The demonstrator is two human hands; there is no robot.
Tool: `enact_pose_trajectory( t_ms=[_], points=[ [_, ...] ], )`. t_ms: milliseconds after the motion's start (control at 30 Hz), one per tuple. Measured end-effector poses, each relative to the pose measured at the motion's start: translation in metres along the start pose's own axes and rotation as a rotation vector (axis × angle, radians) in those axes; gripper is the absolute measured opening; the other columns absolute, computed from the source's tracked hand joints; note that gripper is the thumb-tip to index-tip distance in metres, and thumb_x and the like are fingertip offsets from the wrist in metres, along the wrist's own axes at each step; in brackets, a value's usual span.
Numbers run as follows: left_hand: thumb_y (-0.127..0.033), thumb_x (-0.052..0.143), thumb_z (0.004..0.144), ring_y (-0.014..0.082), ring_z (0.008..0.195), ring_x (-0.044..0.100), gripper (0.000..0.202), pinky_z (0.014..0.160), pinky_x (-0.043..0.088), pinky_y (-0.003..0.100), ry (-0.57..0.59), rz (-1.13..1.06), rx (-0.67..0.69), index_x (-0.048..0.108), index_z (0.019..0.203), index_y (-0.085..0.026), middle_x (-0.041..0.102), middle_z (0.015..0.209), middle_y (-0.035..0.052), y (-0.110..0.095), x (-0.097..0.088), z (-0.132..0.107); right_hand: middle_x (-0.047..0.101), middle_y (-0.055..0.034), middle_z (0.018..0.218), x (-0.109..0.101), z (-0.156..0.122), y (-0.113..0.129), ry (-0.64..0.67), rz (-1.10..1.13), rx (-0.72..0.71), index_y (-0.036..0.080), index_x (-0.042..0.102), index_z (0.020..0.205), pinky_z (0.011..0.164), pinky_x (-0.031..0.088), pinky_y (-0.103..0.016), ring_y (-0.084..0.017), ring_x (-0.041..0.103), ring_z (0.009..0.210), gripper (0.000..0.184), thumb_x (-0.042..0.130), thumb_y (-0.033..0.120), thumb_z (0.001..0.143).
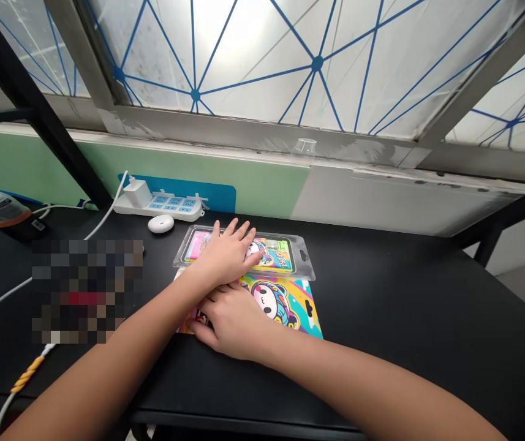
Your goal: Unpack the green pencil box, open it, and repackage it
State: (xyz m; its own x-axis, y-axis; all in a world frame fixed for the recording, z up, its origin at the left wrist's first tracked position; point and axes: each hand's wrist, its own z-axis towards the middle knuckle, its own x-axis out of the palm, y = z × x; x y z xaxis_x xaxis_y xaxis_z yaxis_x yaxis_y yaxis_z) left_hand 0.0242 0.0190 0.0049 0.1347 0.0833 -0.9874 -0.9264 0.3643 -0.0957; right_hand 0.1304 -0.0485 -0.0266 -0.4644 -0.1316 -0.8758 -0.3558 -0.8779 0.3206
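Observation:
My left hand (228, 254) lies flat with spread fingers on a clear plastic blister pack (305, 260), which holds a colourful printed insert with a cartoon character. Just nearer to me, my right hand (239, 318) rests on a bright printed card (305, 306) showing a white-faced cartoon figure in a hood. The right thumb is stretched out at the card's left part, and the other right fingers are partly hidden beside my left wrist. The blister pack's near edge overlaps the card's far edge. Neither hand is lifted off the items.
Behind the pack, a white power strip (179, 208) with a plugged-in charger (138, 193) stands by the wall. A white earbud case (160, 224) sits before it. At left are a bottle (2, 208), a blurred-out item (87, 291) and a white cable (27, 375) on the black desk (404, 294).

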Motion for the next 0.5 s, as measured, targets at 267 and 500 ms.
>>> enact_pose_trajectory(
  t_ms=[267, 500],
  points=[
    [-0.047, 0.030, 0.105, 0.0295, 0.130, 0.051, 0.049, 0.112, 0.028, 0.054, -0.168, -0.049, 0.023, 0.071, 0.115, -0.022, 0.057, 0.144, 0.0089, 0.001, -0.008, -0.007, 0.067, -0.0028, 0.068, -0.040, -0.006, -0.004, -0.278, -0.129, -0.134, 0.021, 0.061, 0.068, 0.068, 0.043, -0.032, -0.016, 0.058, 0.066, 0.031, 0.048, 0.024, 0.096],
    [-0.033, 0.041, 0.102, 0.0247, 0.095, 0.062, 0.034, 0.085, 0.043, 0.038, -0.297, -0.088, -0.115, 0.070, 0.096, -0.019, 0.073, 0.097, 0.0072, 0.017, -0.018, -0.016, 0.069, -0.0081, 0.088, -0.077, -0.009, -0.096, -0.239, -0.398, 0.354, 0.020, 0.070, 0.085, 0.067, 0.044, -0.033, -0.022, 0.061, 0.082, 0.027, 0.050, 0.034, 0.096]
  ],
)
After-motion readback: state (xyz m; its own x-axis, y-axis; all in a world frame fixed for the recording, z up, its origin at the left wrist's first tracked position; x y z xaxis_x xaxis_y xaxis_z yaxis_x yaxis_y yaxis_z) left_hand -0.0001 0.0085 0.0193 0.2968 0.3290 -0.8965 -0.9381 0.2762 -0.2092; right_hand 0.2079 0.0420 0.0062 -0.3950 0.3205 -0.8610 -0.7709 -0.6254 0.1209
